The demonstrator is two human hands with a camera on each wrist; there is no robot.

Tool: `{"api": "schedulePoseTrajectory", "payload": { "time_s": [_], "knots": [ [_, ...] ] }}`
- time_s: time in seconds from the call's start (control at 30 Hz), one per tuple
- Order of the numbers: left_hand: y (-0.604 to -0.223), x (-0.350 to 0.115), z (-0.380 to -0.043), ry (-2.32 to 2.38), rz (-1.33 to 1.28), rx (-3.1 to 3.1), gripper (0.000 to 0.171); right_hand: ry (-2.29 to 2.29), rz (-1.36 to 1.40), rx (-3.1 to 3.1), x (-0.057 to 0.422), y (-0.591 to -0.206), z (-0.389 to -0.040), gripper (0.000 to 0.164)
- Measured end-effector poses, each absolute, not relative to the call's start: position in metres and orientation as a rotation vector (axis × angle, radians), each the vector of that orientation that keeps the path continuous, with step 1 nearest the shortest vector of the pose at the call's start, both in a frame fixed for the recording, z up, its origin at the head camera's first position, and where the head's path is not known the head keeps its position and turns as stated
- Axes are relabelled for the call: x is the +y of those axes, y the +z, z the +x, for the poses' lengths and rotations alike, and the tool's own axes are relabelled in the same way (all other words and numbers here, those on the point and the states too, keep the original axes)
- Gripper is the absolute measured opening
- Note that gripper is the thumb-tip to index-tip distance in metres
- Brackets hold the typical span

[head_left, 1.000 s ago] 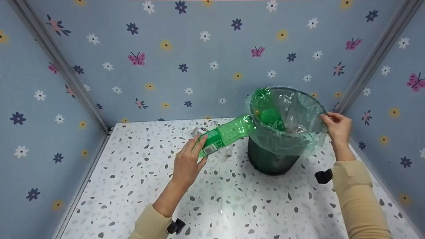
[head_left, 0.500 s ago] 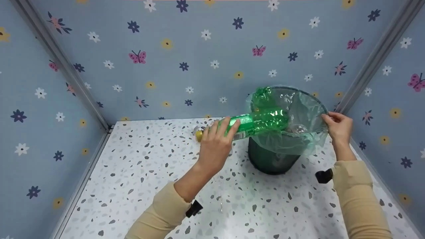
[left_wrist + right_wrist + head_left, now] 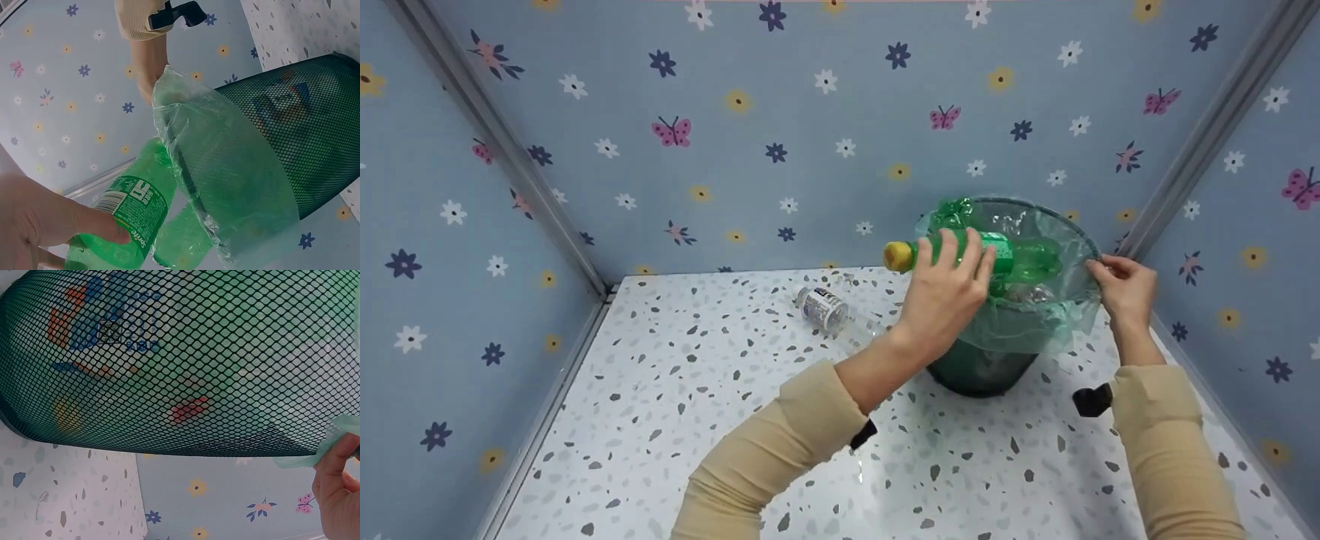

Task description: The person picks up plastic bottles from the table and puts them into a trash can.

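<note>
In the head view my left hand holds a green plastic soda bottle lying nearly level over the bin's mouth, yellow cap pointing left. The left wrist view shows a Sprite label on this bottle, with the thumb against its side. A dark green mesh trash bin stands upright on the table, lined with a pale green plastic bag folded over the rim. At the bin's right rim, my right hand pinches the bag's edge between thumb and fingers. Another green bottle leans inside the bin.
A clear plastic bottle lies on the speckled white table, left of the bin. Through the mesh, colourful wrappers show inside. A flowered blue wall rises behind, with side walls left and right.
My left hand has carried the green bottle rightward and up from beside the bin to over its mouth, uncovering the clear bottle on the table. The right hand stays at the rim.
</note>
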State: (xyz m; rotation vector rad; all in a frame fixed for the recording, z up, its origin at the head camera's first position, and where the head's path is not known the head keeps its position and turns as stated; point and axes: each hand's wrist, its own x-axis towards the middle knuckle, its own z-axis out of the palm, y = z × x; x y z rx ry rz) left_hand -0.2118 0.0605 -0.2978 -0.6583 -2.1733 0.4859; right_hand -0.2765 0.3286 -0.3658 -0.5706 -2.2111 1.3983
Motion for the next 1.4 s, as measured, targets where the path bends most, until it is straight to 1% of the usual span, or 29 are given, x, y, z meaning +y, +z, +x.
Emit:
{"api": "schedulePoseTrajectory", "payload": {
  "time_s": [0.17, 0.37, 0.57, 0.73, 0.9, 1.17, 1.4],
  "knots": [
    [-0.295, 0.082, -0.224, 0.54, -0.678, -2.126, 0.036, 1.394, -0.579, -2.22, 0.329, -0.365, -0.276, 0.038],
    [-0.298, 0.103, -0.236, 0.56, -0.705, -2.123, 0.037, 1.393, -0.582, -2.227, 0.33, -0.365, -0.276, 0.039],
    [-0.303, 0.12, -0.248, 0.592, -0.762, -2.15, 0.039, 1.402, -0.573, -2.227, 0.329, -0.365, -0.275, 0.039],
    [-0.303, 0.131, -0.257, 0.629, -0.826, -2.186, 0.035, 1.392, -0.564, -2.221, 0.328, -0.366, -0.275, 0.037],
    [-0.303, 0.139, -0.264, 0.658, -0.872, -2.201, 0.034, 1.377, -0.574, -2.222, 0.328, -0.366, -0.276, 0.037],
    [-0.311, 0.145, -0.275, 0.666, -0.933, -2.346, 0.038, 1.409, -0.579, -2.247, 0.329, -0.366, -0.275, 0.039],
    [-0.312, 0.147, -0.275, 0.717, -0.926, -2.331, 0.039, 1.403, -0.597, -2.241, 0.331, -0.366, -0.277, 0.04]
  ]
}}
